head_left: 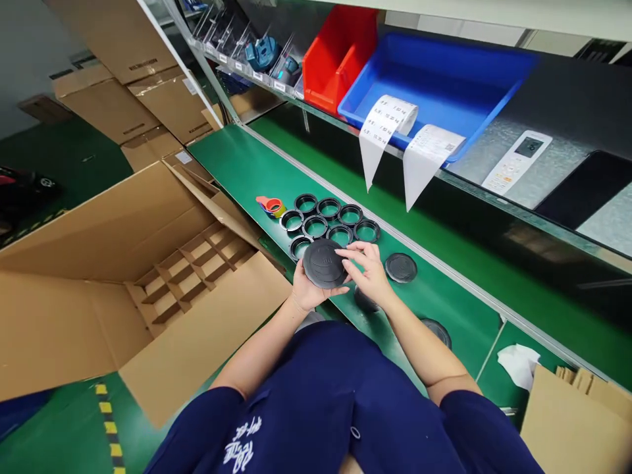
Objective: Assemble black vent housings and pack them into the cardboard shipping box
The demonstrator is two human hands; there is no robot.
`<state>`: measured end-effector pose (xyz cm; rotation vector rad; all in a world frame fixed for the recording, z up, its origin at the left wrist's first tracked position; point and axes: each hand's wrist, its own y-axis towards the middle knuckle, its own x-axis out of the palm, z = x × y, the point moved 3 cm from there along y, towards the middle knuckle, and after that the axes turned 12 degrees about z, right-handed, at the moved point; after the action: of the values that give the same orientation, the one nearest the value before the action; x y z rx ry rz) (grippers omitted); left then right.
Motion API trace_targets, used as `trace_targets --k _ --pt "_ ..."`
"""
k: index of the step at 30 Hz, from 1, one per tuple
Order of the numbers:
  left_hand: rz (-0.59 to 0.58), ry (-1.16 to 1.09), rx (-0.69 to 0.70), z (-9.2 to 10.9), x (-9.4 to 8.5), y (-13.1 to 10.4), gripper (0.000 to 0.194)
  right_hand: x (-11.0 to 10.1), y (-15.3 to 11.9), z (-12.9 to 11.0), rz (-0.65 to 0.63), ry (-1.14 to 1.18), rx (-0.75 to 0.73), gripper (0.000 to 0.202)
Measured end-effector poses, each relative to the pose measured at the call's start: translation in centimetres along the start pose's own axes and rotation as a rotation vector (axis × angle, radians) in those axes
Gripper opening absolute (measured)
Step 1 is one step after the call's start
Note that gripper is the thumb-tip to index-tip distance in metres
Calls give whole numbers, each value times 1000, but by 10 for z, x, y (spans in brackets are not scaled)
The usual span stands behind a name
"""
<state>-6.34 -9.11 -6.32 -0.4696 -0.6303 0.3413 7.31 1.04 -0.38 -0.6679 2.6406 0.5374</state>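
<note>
Green bench [222,155] — eight visible rings [326,228] | three discs [401,268] | left fingers [338,291] gripping fourth disc [320,268] — right fingers [354,255] parted atop

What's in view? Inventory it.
Bench: one, green, centre
Held disc: one, black, centre
Loose discs: three, black, bench
Rings: eight visible, black, bench
Rolls: count unclear, multicoloured, bench
Divided carton: one, brown, left
Other cartons: several, brown, upper left
Cardboard pieces: several, brown, lower right
Shelf: one, grey, above
Bin: one, red, shelf
Tray: one, blue, shelf
Paper strips: two, white, tray edge
Remote: one, white, shelf
Flat device: one, black, shelf
Unclear items: two, teal, shelf
Crumpled sheet: one, white, bench
Shirt: one, navy, bottom
Left hand: one, bare, holding disc
Right hand: one, bare, touching disc
</note>
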Motion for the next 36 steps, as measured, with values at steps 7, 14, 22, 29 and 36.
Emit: trace_targets --k 7,14,22,29,36 --pt "-2 -190 -110 -3 -10 -33 108 24 -13 -7 -46 -172 -202 37" --pt "-77 -447 -120 -9 -20 -44 96 37 -28 0 -95 -172 -277 46" --pt "-100 -495 -182 -13 -11 -49 99 29 -30 -2 -139 29 -42 59" --pt "-111 -509 -240 -19 -12 -44 101 25 -39 6 -132 85 91 64" --pt "9 -573 -315 -28 -26 -34 92 42 -58 26 -198 -73 2 59"
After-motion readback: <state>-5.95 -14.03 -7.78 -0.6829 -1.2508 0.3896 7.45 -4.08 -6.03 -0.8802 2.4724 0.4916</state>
